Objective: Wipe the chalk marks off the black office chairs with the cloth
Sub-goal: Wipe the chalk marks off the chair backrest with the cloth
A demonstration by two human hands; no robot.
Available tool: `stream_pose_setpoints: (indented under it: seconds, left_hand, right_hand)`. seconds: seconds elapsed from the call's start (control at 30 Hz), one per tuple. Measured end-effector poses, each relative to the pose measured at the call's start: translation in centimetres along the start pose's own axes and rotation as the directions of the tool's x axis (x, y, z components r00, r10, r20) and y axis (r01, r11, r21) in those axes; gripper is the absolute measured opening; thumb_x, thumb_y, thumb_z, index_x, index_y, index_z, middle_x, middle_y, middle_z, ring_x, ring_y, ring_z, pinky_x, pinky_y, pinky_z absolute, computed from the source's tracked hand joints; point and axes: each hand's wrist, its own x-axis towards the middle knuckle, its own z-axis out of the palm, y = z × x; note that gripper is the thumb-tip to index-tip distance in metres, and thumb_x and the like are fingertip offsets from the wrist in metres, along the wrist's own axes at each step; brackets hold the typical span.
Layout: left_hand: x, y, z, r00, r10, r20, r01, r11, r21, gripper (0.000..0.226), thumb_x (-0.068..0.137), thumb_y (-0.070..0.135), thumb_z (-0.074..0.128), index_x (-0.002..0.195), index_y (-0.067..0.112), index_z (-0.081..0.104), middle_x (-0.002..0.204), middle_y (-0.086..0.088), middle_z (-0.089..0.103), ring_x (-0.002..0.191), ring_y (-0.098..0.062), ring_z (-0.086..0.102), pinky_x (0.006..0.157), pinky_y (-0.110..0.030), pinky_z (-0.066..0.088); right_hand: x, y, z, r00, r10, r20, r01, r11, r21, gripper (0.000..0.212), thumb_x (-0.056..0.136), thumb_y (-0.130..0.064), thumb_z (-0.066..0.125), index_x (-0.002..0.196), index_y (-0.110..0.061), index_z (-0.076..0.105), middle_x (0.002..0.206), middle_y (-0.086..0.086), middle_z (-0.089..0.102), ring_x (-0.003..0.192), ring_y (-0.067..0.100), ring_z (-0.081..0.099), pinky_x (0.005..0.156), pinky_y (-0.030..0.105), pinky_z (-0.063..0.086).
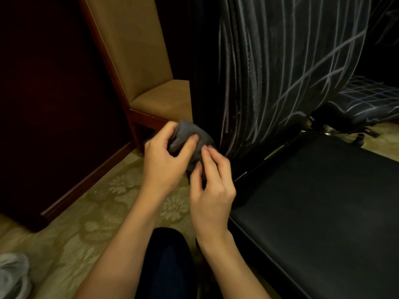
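Observation:
A black office chair stands at the right; its backrest [280, 67] is covered with long white chalk lines, while its seat [319, 197] shows plain black. A grey cloth [190, 134] is bunched between both hands, just left of the backrest's lower edge. My left hand [166, 160] grips the cloth from the left with curled fingers. My right hand [211, 180] pinches the cloth's lower part with thumb and fingers. A second black chair's seat [371, 98], at the far right, bears a chalk grid.
A tan upholstered chair with a red-brown wooden frame [149, 61] stands behind the hands. Dark wood panelling [47, 104] fills the left. Patterned beige carpet [92, 212] lies below. My dark-clad knee [168, 262] is at the bottom centre, and a light shoe [13, 275] at the bottom left.

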Motion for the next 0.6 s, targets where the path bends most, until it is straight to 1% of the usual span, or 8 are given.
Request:
stream_pose_setpoints:
  seconds: [0.1,0.17,0.2,0.3,0.37,0.43,0.53,0.6]
  left_hand:
    - [-2.3,-2.1,1.4,0.992,-0.122,0.017,0.121,0.992,0.045,0.017,0.082,0.023,0.074,0.081,0.015,0.059,0.071,0.005,0.062,0.067,-0.01,0.06,0.059,-0.03,0.046]
    - [-3.1,-3.2,1.9,0.982,-0.189,0.015,0.188,0.981,0.05,0.019,0.082,0.02,0.074,0.076,0.016,0.056,0.066,0.005,0.057,0.061,-0.009,0.055,0.056,-0.032,0.043]
    - [-3.0,-3.5,2.0,0.98,-0.198,0.013,0.197,0.979,0.044,0.02,0.085,0.02,0.072,0.077,0.014,0.055,0.066,0.003,0.056,0.061,-0.012,0.054,0.055,-0.035,0.043]
    - [-1.4,-3.1,1.4,0.99,-0.143,0.009,0.143,0.99,-0.009,0.021,0.094,0.026,0.068,0.083,0.012,0.057,0.071,0.001,0.06,0.066,-0.017,0.059,0.059,-0.039,0.048]
    - [0.3,-2.0,0.9,0.994,-0.106,-0.005,0.106,0.994,-0.039,0.018,0.096,0.026,0.066,0.086,0.013,0.06,0.073,0.005,0.064,0.068,-0.011,0.061,0.06,-0.034,0.049]
    - [1.8,-1.1,0.9,0.997,-0.079,-0.007,0.078,0.993,-0.083,0.014,0.097,0.022,0.065,0.088,0.012,0.061,0.074,0.011,0.063,0.07,-0.004,0.06,0.062,-0.025,0.048]
    - [1.9,-1.8,1.2,0.998,-0.058,0.022,0.06,0.994,-0.092,0.013,0.097,0.017,0.065,0.091,0.006,0.06,0.079,0.006,0.064,0.073,-0.006,0.061,0.066,-0.024,0.049]
    - [0.5,-3.9,1.4,0.994,-0.072,0.083,0.072,0.997,-0.003,0.018,0.095,0.019,0.067,0.087,0.006,0.058,0.077,-0.002,0.064,0.071,-0.016,0.061,0.064,-0.03,0.047]
  right_hand:
    - [-2.3,2.2,-0.3,0.99,0.066,0.126,-0.058,0.996,-0.065,0.037,0.089,0.001,0.066,0.126,0.001,0.063,0.12,0.01,0.062,0.113,0.017,0.062,0.1,0.024,0.049]
    - [-3.1,3.0,-0.6,0.977,0.1,0.186,-0.084,0.992,-0.09,0.036,0.089,-0.003,0.066,0.124,-0.001,0.065,0.119,0.007,0.063,0.11,0.016,0.063,0.095,0.031,0.054]
    - [-2.8,3.0,-0.6,0.978,0.092,0.189,-0.078,0.994,-0.083,0.034,0.09,-0.005,0.065,0.123,-0.002,0.065,0.119,0.007,0.064,0.11,0.016,0.064,0.093,0.032,0.054]
    - [-0.4,1.8,-0.4,0.994,0.033,0.105,-0.035,0.999,0.026,0.031,0.092,-0.005,0.062,0.123,0.0,0.065,0.12,0.01,0.064,0.113,0.014,0.062,0.099,0.022,0.049]
    - [1.8,0.8,0.0,1.0,0.005,0.021,-0.006,0.997,0.074,0.03,0.092,-0.001,0.063,0.123,0.003,0.064,0.121,0.013,0.064,0.114,0.015,0.061,0.101,0.018,0.046]
    - [3.3,0.3,0.5,1.0,-0.017,-0.012,0.018,0.997,0.073,0.03,0.094,-0.002,0.06,0.124,0.004,0.063,0.122,0.015,0.063,0.115,0.018,0.061,0.102,0.019,0.045]
    - [2.7,1.1,1.2,0.998,-0.052,0.04,0.052,0.999,0.005,0.033,0.096,-0.005,0.055,0.127,0.003,0.061,0.127,0.016,0.061,0.118,0.021,0.06,0.104,0.025,0.046]
    - [0.7,2.8,1.3,0.993,-0.034,0.113,0.04,0.998,-0.044,0.034,0.094,-0.003,0.058,0.127,0.002,0.061,0.127,0.014,0.061,0.117,0.022,0.061,0.101,0.029,0.049]
